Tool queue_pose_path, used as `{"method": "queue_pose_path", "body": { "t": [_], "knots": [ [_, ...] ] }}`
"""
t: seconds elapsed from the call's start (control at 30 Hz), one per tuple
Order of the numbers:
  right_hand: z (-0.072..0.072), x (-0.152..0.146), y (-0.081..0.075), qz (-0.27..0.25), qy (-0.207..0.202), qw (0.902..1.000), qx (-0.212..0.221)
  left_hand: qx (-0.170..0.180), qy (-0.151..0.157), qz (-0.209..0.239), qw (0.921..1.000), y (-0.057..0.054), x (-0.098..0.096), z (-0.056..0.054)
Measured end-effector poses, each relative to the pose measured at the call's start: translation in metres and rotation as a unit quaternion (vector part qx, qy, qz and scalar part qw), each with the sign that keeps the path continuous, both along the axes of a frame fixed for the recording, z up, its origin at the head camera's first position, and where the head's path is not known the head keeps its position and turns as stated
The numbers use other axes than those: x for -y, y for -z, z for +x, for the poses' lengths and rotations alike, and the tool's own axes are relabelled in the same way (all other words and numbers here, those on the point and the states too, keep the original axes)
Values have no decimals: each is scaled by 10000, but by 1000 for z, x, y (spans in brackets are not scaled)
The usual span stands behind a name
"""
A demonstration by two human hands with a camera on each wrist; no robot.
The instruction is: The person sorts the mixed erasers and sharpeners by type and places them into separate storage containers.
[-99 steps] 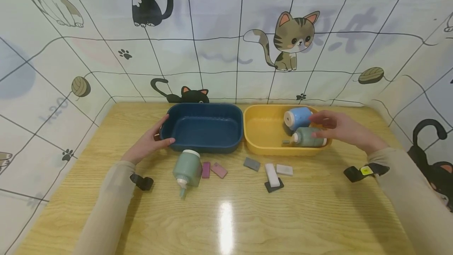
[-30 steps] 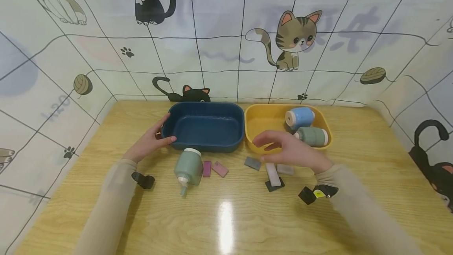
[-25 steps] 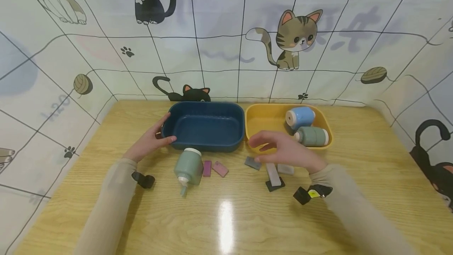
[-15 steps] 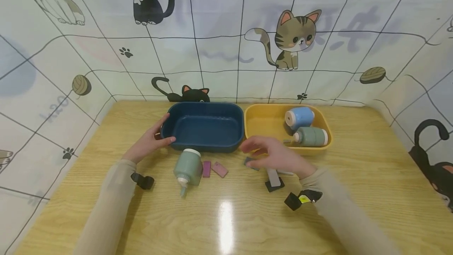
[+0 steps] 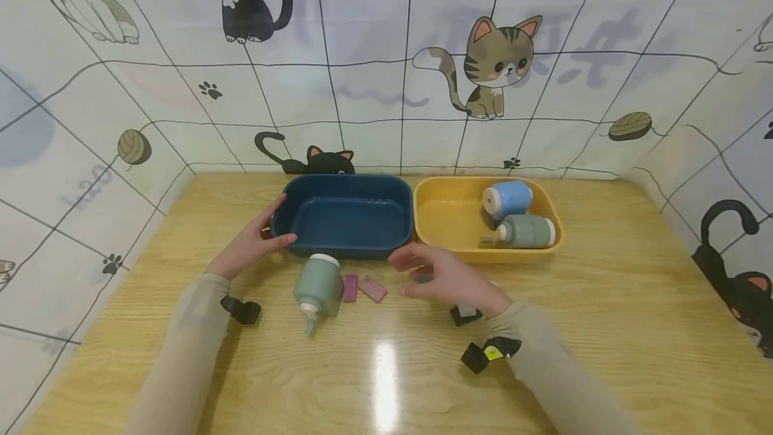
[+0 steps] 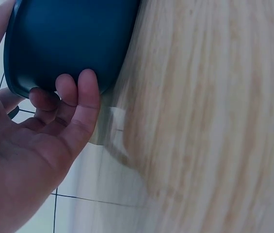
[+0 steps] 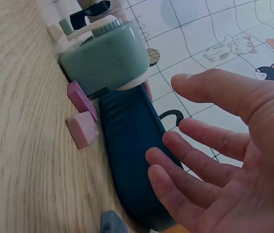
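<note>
My left hand grips the left end of a dark blue tray; in the left wrist view its curved fingers press on the tray's outer wall. My right hand hovers with spread, relaxed fingers and nothing between them, in front of the tray. Left of it lie a pink eraser-like block and a purple one. A large green squeeze bottle lies nearby, nozzle toward me. The right hand mostly covers a grey block and the pale blocks behind it; a dark block shows partly.
A yellow tray adjoins the blue tray on the right. In it are a blue spool-shaped bottle and a smaller green squeeze bottle. A cat-patterned cloth stands behind the wooden table.
My right hand has left the smaller green bottle in the yellow tray and moved left and toward me, across the grey and pale blocks. My left hand has stayed on the blue tray.
</note>
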State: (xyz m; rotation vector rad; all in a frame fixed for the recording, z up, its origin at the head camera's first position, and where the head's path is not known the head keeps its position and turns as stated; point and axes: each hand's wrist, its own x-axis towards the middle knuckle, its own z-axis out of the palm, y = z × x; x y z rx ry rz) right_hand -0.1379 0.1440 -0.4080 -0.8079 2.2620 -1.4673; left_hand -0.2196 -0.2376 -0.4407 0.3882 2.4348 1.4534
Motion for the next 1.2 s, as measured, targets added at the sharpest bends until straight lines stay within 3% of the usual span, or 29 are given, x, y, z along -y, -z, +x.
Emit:
{"method": "queue_pose_path", "body": {
  "t": [0.77,0.9,1.2],
  "knots": [
    [-4,28,10,-437,139,9986,281,65,-78,-4,9999,-4,-3,2],
    [-5,34,13,-527,160,9970,535,41,-79,5,10000,-5,-4,2],
    [-5,46,14,-757,-152,9942,753,91,-79,69,9999,-7,-4,2]
  ]
}}
